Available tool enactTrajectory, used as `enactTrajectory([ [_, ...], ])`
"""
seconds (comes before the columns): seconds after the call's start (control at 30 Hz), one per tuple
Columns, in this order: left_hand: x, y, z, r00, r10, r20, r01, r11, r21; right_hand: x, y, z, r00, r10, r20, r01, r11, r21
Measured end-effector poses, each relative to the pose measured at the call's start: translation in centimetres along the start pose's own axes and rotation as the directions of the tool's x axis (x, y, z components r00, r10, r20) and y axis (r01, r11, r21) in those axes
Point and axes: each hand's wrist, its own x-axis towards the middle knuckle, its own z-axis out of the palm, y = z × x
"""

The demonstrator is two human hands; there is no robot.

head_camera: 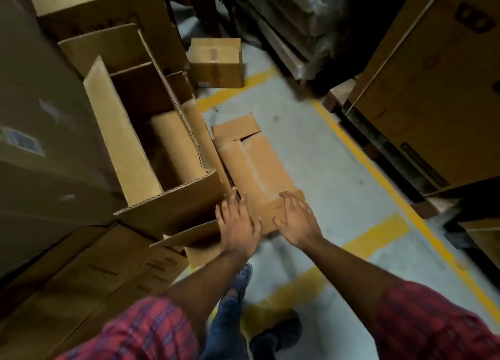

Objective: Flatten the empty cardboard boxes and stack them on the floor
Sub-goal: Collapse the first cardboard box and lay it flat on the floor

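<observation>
A flattened brown cardboard box (254, 167) lies on the grey floor in the middle of the view, its far flaps spread. My left hand (238, 221) and my right hand (296, 219) hover over its near end, fingers apart and palms down; whether they touch it I cannot tell. Neither hand grips anything. To the left stands a large open cardboard box (140, 148) with upright flaps and a cardboard piece inside. A small taped box (216, 62) sits on the floor farther back.
Stacked cartons (81, 278) crowd the left side, and a big carton on a pallet (433, 102) stands at the right. Yellow lines (378, 175) mark the floor aisle. Wrapped goods (292, 21) fill the dark back. My feet (270, 330) stand just below the hands.
</observation>
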Motion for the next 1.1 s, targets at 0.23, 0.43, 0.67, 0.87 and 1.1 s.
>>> enactTrajectory([
  [0.23,-4.4,-9.3,-0.9,0.975,-0.218,0.033,0.218,0.927,-0.305,4.0,-11.8,-2.8,0.970,-0.242,0.024,0.208,0.878,0.432],
  [0.43,-6.9,-19.3,-5.7,0.773,-0.629,0.089,0.555,0.600,-0.576,5.2,-17.1,-4.1,0.966,-0.207,0.153,-0.009,0.567,0.824],
  [0.67,-1.0,-27.6,-11.4,0.629,-0.600,0.494,0.494,-0.182,-0.850,8.4,-17.4,-4.8,0.935,-0.043,0.351,-0.307,0.390,0.868],
  [0.87,3.3,-23.9,-14.3,0.799,-0.320,0.509,0.558,0.077,-0.826,9.4,-17.5,-3.7,0.835,-0.043,0.548,-0.495,0.376,0.783],
  [1.1,4.7,-23.6,-10.7,0.807,-0.312,0.501,0.484,-0.137,-0.864,9.8,-18.0,-3.4,0.789,-0.130,0.601,-0.542,0.314,0.779],
])
